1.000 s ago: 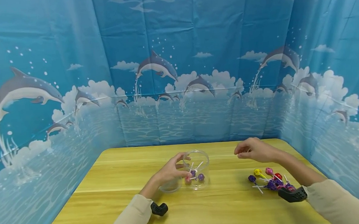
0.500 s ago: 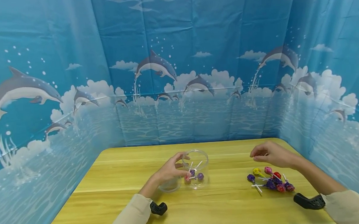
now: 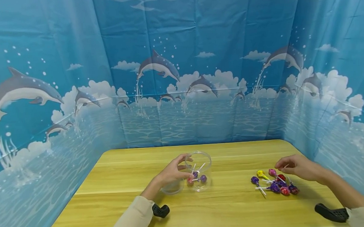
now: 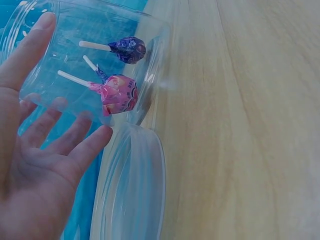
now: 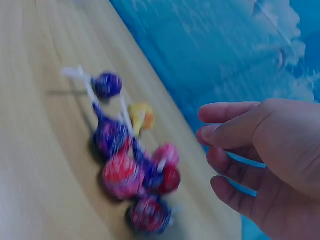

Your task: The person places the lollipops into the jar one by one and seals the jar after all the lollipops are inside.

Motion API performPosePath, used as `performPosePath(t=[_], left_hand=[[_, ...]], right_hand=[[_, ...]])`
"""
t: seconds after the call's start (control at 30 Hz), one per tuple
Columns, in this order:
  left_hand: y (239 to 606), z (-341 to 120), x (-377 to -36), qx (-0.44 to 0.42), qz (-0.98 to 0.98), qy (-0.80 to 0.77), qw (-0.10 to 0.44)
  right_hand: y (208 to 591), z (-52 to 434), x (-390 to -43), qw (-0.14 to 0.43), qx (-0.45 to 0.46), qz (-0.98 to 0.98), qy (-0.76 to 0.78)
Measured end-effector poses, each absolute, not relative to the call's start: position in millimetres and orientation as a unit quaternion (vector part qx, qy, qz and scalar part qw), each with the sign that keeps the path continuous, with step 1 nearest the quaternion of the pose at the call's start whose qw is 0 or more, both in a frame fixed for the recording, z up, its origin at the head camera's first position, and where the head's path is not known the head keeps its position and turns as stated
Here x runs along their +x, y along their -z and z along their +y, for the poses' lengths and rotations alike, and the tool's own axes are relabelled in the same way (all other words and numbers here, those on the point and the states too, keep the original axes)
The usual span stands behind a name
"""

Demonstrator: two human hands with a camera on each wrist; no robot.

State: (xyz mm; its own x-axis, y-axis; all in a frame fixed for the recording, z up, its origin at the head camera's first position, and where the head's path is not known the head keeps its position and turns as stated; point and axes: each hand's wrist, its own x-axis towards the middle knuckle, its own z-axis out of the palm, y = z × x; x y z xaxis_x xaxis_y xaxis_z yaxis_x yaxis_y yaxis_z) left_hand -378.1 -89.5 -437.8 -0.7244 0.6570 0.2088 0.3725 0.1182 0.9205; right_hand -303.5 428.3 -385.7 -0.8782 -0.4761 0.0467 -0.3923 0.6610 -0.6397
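Dolphin-print blue sheeting walling yellow wooden tabletop (image 3: 229, 209). Left hand (image 3: 171, 175) cupping clear jar (image 3: 199, 172), fingers curled round its wall, three lollipops inside. Right hand (image 3: 297, 167) hovering beside lollipop pile (image 3: 275, 183), fingers loosely bent, seemingly nothing gripped. Best pinching one stick, lifting clear of neighbours.

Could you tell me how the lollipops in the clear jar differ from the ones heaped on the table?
The jar lollipops are few, enclosed, with the left hand holding the jar. The heaped lollipops are more numerous, loose, under the right hand, and include yellow. Both have white sticks.
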Motion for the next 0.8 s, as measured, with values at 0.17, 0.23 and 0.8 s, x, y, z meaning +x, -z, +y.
performPosePath(t=[0.17,0.23,0.8], left_hand=[[438.2,-88.9,-378.4,0.346,0.735,-0.569,0.128],[438.2,-88.9,-378.4,0.345,0.735,-0.57,0.127],[440.1,-90.4,-380.2,0.356,0.726,-0.574,0.128]], right_hand=[[403.0,449.7,-304.3,0.077,-0.227,0.906,0.348],[409.5,456.4,-304.6,0.082,-0.218,0.906,0.355],[449.2,481.1,-307.0,0.043,-0.3,0.881,0.363]])
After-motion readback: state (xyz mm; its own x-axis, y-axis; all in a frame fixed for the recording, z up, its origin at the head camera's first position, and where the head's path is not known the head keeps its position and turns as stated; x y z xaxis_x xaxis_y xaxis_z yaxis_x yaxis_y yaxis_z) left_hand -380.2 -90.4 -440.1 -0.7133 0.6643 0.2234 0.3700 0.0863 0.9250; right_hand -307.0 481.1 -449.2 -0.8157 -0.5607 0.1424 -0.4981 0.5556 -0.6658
